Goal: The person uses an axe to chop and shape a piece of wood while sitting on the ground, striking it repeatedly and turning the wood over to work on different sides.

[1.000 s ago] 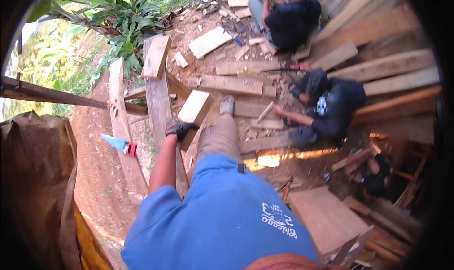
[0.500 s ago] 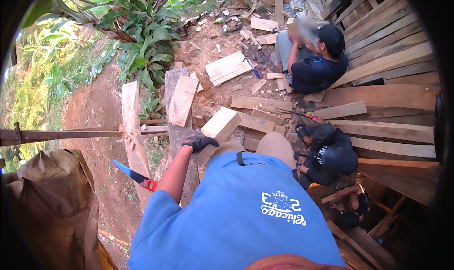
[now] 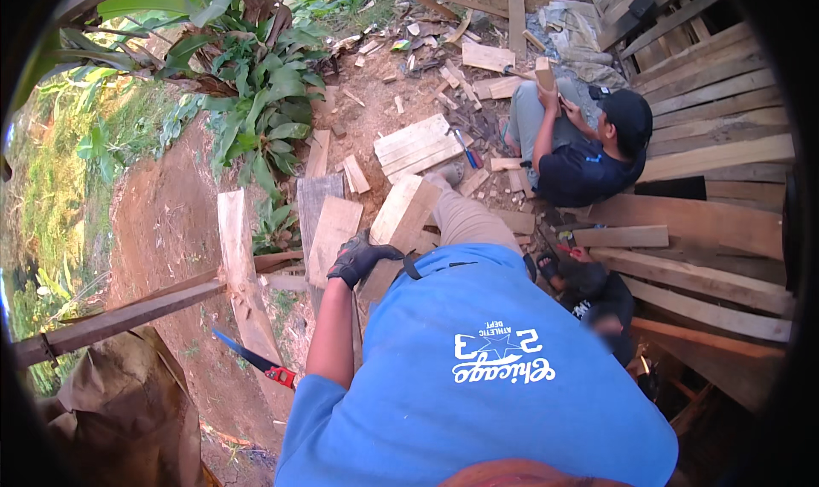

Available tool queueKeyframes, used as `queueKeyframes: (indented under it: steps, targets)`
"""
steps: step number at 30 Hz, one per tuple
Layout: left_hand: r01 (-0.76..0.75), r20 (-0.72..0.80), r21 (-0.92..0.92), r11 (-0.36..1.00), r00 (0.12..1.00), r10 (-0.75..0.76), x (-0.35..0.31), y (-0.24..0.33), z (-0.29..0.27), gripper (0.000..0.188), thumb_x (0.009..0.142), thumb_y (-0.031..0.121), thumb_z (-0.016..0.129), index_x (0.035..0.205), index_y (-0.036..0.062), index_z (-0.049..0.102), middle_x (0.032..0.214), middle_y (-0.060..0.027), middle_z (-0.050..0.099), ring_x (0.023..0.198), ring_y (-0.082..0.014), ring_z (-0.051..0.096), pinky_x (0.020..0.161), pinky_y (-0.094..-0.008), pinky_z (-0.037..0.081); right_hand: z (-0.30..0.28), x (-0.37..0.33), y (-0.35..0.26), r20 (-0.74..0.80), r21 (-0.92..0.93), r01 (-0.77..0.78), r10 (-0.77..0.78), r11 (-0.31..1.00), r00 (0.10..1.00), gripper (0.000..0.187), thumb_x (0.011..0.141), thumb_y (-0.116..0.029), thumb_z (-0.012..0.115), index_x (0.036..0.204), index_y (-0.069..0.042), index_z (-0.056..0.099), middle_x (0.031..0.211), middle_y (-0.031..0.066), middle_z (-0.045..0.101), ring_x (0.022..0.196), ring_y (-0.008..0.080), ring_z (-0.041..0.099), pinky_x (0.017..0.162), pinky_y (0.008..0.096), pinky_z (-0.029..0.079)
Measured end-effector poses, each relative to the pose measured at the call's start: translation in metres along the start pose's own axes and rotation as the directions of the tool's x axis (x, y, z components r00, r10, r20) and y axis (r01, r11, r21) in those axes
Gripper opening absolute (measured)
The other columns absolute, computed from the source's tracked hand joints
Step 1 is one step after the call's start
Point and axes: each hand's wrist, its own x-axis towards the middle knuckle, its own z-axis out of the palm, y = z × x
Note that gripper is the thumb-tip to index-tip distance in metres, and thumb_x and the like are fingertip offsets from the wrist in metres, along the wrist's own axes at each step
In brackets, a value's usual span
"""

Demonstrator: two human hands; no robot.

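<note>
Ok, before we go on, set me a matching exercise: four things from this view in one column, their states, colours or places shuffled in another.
Things
1. left hand
2. wood block
3. handsaw
4. leafy plant

Descriptions
A. red-handled
B. green, toward the upper left
C. dark-gloved
D. pale, held at its near end

Right pairs: 1-C, 2-D, 3-A, 4-B
</note>
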Motion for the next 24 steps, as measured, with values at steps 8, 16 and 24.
queueKeyframes:
  steps: [8, 16, 24]
  targets:
    - [-0.045, 0.043, 0.224, 0.974, 0.998, 0.037, 0.187, 0.143, -0.072, 0.102, 0.062, 0.061, 0.091, 0.141, 0.0005, 0.068, 0.132, -0.0221, 0.075, 0.121, -0.0355, 0.072, 0.104, -0.0426, 0.055, -0.046, 0.115, -0.111, 0.030, -0.118, 0.011, -0.007, 0.993, 1.000, 0.040, 0.089, -0.043, 0.078, 0.105, -0.006, 0.084, 0.105, 0.0174, 0.081, 0.097, 0.0289, 0.080, 0.084, 0.0410, 0.063]
    - [-0.118, -0.009, 0.367, 0.923, 0.991, 0.130, 0.265, 0.304, -0.145, 0.093, 0.062, 0.051, 0.093, 0.137, 0.0017, 0.070, 0.127, -0.0170, 0.078, 0.116, -0.0296, 0.075, 0.102, -0.0415, 0.056, -0.099, 0.109, -0.190, 0.114, 0.075, 0.049, -0.058, 0.996, 0.992, 0.043, 0.083, -0.041, 0.078, 0.100, -0.001, 0.084, 0.091, 0.0167, 0.081, 0.078, 0.0264, 0.080, 0.073, 0.0415, 0.064]
    - [-0.229, 0.092, 0.611, 0.758, 0.971, 0.220, 0.377, 0.453, -0.169, 0.092, 0.065, 0.053, 0.093, 0.138, 0.0024, 0.070, 0.129, -0.0157, 0.077, 0.118, -0.0291, 0.074, 0.104, -0.0411, 0.055, -0.093, 0.100, -0.262, 0.388, 0.738, -0.439, 0.211, 0.512, 0.897, 0.022, 0.090, -0.022, 0.082, 0.092, -0.001, 0.079, 0.074, 0.0120, 0.074, 0.057, 0.0246, 0.071, 0.051, 0.0449, 0.057]
